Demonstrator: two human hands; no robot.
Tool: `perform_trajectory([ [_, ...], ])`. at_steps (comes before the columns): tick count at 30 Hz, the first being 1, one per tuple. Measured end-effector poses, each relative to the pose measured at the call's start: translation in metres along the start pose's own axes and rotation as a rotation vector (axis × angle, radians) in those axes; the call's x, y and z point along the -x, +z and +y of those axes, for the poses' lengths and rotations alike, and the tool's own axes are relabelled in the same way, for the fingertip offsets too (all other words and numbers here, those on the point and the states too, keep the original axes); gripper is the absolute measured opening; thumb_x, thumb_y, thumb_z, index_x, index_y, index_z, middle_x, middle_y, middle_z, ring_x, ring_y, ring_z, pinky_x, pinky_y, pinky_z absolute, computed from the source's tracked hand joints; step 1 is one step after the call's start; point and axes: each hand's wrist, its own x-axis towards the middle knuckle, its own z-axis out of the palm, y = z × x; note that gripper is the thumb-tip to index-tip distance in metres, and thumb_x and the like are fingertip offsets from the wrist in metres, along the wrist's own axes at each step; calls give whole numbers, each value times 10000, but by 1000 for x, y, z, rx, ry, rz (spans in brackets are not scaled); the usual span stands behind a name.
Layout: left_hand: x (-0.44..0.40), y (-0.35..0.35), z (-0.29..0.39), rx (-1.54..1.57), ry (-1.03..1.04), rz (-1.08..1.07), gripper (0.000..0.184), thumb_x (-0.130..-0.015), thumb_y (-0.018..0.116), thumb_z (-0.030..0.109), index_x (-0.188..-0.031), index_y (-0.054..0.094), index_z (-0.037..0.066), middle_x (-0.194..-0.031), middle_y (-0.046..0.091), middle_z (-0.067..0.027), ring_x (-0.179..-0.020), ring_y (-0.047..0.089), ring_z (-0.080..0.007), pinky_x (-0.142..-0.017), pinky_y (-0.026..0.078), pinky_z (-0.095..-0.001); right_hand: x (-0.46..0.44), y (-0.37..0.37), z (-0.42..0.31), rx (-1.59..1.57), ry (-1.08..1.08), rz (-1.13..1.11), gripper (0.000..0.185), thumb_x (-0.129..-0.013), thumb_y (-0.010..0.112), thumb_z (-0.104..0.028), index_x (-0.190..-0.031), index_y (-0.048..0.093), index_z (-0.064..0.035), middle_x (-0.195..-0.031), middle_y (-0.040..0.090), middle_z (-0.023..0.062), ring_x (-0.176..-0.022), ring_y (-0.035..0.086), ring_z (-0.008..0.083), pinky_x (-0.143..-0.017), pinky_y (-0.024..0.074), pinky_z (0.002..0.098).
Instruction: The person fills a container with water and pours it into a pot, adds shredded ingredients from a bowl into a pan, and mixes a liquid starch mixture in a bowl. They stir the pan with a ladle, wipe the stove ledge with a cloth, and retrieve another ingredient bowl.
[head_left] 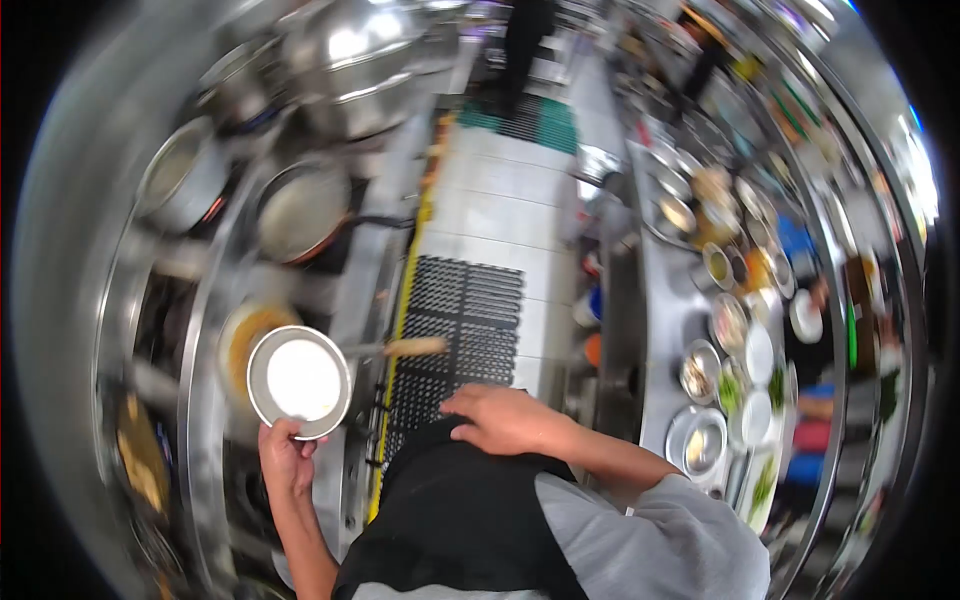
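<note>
My left hand (287, 455) grips the near rim of a round metal bowl (257, 388) that holds something white (302, 381). The bowl hangs over the stove, partly covering a pan with yellowish-brown contents (243, 335). From behind the bowl a handle with a wooden end (416, 346) sticks out to the right. My right hand (497, 418) is in front of my black apron, fingers stretched to the left and holding nothing.
Farther up the stove stand a pan (303, 212), a pot (183, 175) and large metal pots (350, 75). Along the right counter (655, 330) are bowls of ingredients and white plates (757, 352). A black mat (465, 300) lies on the floor. A person's dark legs (524, 50) show ahead.
</note>
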Motion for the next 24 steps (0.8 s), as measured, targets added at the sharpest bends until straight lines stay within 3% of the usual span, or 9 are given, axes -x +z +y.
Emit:
perform_trajectory([
  [5,-37,169,-15,-198,-48,-223,404,-810,494,39,-1199,527,-65,-855,672,-157,-539,632,-230,-385,360,-246,105,-23,66,-200,216,180,412,-970,649,-307,-1286,660,-43,-1253,665,161,-1154,642,371,-1000,519,444],
  [12,-82,380,-123,-392,-171,-640,276,-834,516,25,-1095,569,-50,-797,669,-135,-533,618,-220,-401,368,-254,232,-18,116,-228,592,654,413,-962,665,-330,-1276,669,-62,-1208,666,165,-1133,646,378,-964,523,464],
  [14,-74,441,-161,-361,-202,-745,255,-841,515,16,-1081,566,-56,-835,678,-151,-570,643,-230,-406,378,-257,256,-12,119,-298,732,628,421,-959,667,-343,-1276,671,-65,-1215,666,165,-1131,648,378,-963,523,464],
  [19,-91,553,-264,-476,-350,-885,386,-845,511,-21,-1231,523,-25,-963,680,-163,-675,705,-257,-443,437,-228,280,23,131,-435,974,672,466,-958,670,-348,-1335,647,-76,-1274,664,172,-1101,669,374,-953,529,457],
  [22,-82,608,-308,-539,-357,-921,494,-840,523,-22,-1330,477,27,-1029,671,-157,-709,714,-272,-470,449,-223,281,37,150,-758,1125,901,502,-968,666,-348,-1379,614,-65,-1318,656,175,-1038,697,347,-927,540,448],
  [24,-86,637,-337,-584,-407,-959,553,-832,528,-28,-1373,450,57,-1078,661,-158,-726,721,-278,-474,451,-217,282,46,177,-1035,1101,1161,565,-999,645,-368,-1451,533,-47,-1304,659,183,-982,710,280,-859,570,415],
])
